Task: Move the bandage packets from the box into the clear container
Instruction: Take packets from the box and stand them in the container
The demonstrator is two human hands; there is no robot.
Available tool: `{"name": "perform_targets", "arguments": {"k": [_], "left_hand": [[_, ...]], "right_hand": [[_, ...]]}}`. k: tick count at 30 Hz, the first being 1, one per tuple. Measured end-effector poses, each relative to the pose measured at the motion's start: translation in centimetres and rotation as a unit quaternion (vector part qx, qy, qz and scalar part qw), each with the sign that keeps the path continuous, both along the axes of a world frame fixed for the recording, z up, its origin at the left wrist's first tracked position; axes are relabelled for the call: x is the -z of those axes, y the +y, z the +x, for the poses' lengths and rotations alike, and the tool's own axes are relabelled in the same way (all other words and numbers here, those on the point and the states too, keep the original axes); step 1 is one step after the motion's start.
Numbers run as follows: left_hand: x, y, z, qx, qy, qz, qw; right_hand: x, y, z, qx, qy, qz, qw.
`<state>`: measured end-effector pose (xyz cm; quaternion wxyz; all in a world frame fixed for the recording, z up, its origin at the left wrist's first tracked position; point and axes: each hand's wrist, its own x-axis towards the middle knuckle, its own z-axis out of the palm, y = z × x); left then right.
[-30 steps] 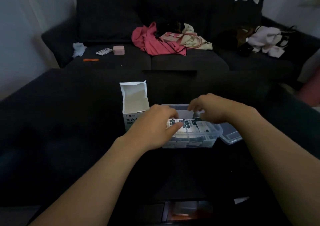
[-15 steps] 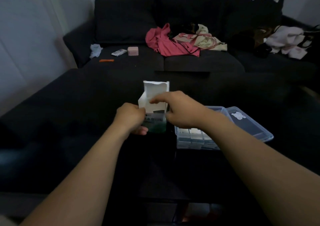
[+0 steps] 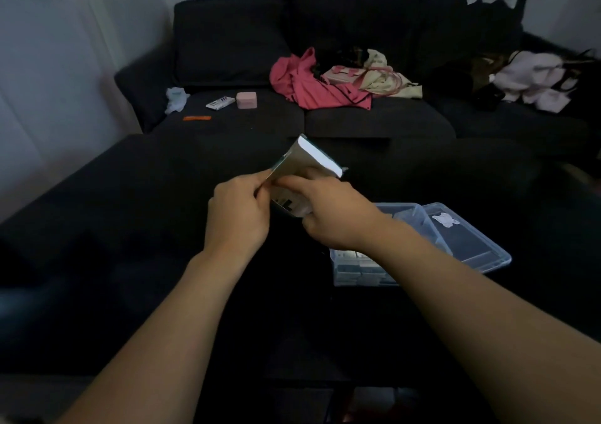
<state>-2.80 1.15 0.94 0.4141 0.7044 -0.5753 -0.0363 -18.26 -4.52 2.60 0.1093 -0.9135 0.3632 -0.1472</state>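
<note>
**Box held tilted in both hands, clear container to the right**

Box [image 3: 304,163] in mid-scene, lifted off the dark surface [image 3: 130,228] and tilted, its white far edge pointing up and to the right. Left hand [image 3: 239,215] curls at the box's near left corner, thumb and fingers pinching the edge. Right hand [image 3: 331,215] wraps the box's lower right side, fingers curled over the printed face and thumb underneath. The two hands almost touch at the box's near end.

Clear container [image 3: 364,270] sits on the dark surface just right of, and nearer than, the right hand; the right forearm crosses over its left part and hides much of the inside. Bandage packets [image 3: 357,266] lie packed in rows inside it, seen through the near wall. Clear lid [image 3: 468,241] rests beside the container on its right, touching or overlapping it, with a pale sticker [image 3: 444,219] on top.

Sofa [image 3: 292,105] fills the far part of the scene. On its seat, from left to right: a crumpled white cloth [image 3: 175,98], an orange strip [image 3: 196,118], a small white packet [image 3: 220,102], a pink case [image 3: 246,99], a heap of pink and cream clothing [image 3: 331,82], and pale clothing [image 3: 533,79] at far right. A dark cushion [image 3: 354,17] leans against the sofa back.

Dark printing shows on the box face between the hands, but blur leaves it unreadable. The sticker and the white packet carry no legible writing.
</note>
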Motion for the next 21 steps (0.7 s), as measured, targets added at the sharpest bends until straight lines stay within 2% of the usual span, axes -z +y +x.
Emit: {"name": "perform_targets", "arguments": {"k": [3, 7, 11, 14, 21], "left_hand": [[-0.1, 0.0, 0.0, 0.002, 0.001, -0.019, 1.000], [-0.2, 0.1, -0.7, 0.000, -0.010, -0.077, 0.997], [-0.2, 0.0, -0.7, -0.007, -0.018, -0.056, 0.998], [-0.3, 0.0, -0.6, 0.009, -0.043, -0.032, 0.999], [-0.1, -0.6, -2.3, 0.025, -0.121, -0.026, 0.992]], "right_hand": [[-0.3, 0.3, 0.3, 0.013, -0.001, -0.043, 0.999], [0.2, 0.0, 0.3, 0.022, 0.039, -0.022, 0.999], [-0.3, -0.1, 0.5, 0.009, 0.032, -0.071, 0.997], [-0.6, -0.4, 0.5, 0.007, 0.092, -0.110, 0.990], [-0.1, -0.8, 0.5, 0.024, 0.165, -0.024, 0.986]]}}
